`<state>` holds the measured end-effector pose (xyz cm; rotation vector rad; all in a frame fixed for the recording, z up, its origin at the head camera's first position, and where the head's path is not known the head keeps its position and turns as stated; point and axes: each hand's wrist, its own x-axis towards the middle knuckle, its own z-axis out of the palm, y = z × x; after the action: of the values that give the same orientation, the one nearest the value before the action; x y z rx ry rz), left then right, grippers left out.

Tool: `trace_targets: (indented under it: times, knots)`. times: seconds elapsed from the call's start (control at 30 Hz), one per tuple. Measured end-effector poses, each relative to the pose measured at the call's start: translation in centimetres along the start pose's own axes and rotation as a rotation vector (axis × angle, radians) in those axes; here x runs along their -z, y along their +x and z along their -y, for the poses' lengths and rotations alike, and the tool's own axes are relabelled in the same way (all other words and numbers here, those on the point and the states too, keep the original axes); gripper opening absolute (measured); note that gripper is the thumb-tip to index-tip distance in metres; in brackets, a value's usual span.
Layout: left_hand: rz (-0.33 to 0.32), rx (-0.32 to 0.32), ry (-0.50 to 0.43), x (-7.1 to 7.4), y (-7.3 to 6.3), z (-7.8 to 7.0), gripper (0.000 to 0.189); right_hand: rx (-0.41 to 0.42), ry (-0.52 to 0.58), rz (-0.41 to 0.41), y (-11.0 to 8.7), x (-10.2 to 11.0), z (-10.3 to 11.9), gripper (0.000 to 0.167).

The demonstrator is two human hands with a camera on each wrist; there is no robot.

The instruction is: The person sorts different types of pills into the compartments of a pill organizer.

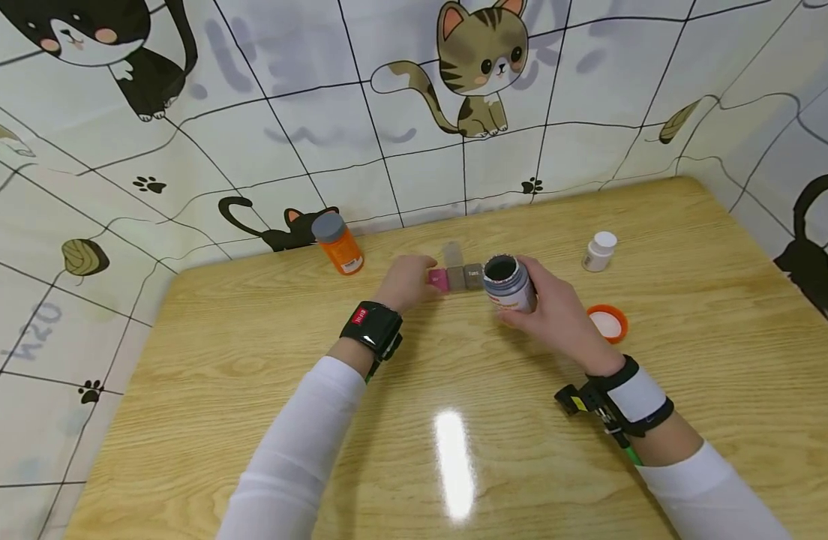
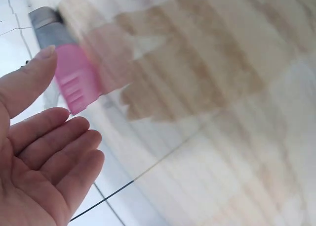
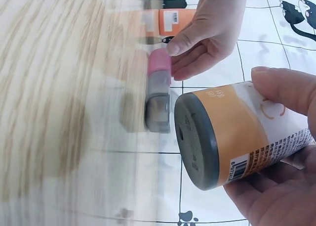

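Observation:
A small pill organizer (image 1: 457, 277) lies on the table, with a pink end compartment (image 2: 76, 77) and greyish ones beside it. One translucent lid (image 1: 451, 253) stands raised at its back. At the pink end, my left hand (image 1: 406, 283) pinches the organizer between thumb and fingertips. My right hand (image 1: 556, 315) grips an uncapped bottle (image 1: 510, 285) with an orange and white label and a dark grey base (image 3: 197, 142). The bottle is held beside the organizer's right end, its dark mouth facing upward in the head view. Its contents are hidden in shadow.
An orange bottle (image 1: 340, 244) with a grey cap stands at the back left. A small white bottle (image 1: 599, 252) is at the back right. Near my right wrist lies an orange cap (image 1: 607, 324), its white inside up. A cat-patterned sheet (image 1: 414, 112) rises behind the wooden table (image 1: 252, 412).

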<state>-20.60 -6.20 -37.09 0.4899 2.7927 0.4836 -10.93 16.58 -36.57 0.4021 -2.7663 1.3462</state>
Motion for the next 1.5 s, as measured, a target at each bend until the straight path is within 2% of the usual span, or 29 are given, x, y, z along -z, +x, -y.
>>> trace_targets:
  times: [0.13, 0.33, 0.53, 0.63, 0.87, 1.2, 1.5]
  knots:
    - [-0.023, -0.021, -0.02, -0.6, 0.3, 0.3, 0.05, 0.009, -0.023, -0.006, 0.0, 0.0, -0.3, 0.075]
    - [-0.048, -0.017, -0.052, -0.9, 0.3, 0.5, 0.049, 0.016, -0.082, 0.016, 0.5, 0.4, -0.5, 0.074]
    - [-0.046, -0.015, -0.052, -0.9, 0.6, 0.7, 0.051, 0.088, -0.265, 0.056, 2.4, 0.8, -0.6, 0.056]
    - [-0.051, -0.017, -0.052, -1.0, 0.6, 0.9, 0.05, 0.138, -0.378, 0.087, 3.6, 0.6, -0.6, 0.054]
    - [-0.058, -0.024, -0.07, -1.0, 0.7, 0.9, 0.048, 0.19, -0.594, 0.14, 5.7, -0.4, -0.2, 0.054]
    - [-0.071, -0.031, -0.06, -1.2, 1.0, 1.0, 0.048, 0.32, -0.812, 0.074, 7.6, -1.9, 0.4, 0.04]
    - [-0.066, -0.017, -0.053, -1.1, 1.0, 0.9, 0.049, 0.353, -0.942, 0.059, 8.0, -2.7, 0.7, 0.036]
